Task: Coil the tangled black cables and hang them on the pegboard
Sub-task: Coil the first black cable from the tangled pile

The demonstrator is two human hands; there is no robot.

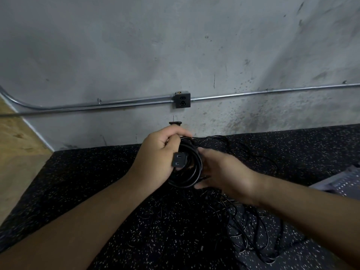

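We were at the coiling step. The fingers (pixel 172 135) of our left hand (pixel 155 152) were curled tight round the top of the coil (pixel 191 173), with its plug (pixel 179 161) just below them. Our right hand (pixel 222 170) lay against the coil's opposite side, too blurred to tell whether it gripped or only steadied. The tangled cables (pixel 245 221) lay on the floor mat (pixel 97 182) beneath both hands. We judged that the next move called for feeding in another loop; no pegboard showed.

Left hand (pixel 155 154) grips the cable coil (pixel 192 172), right hand (pixel 224 170) cups it.
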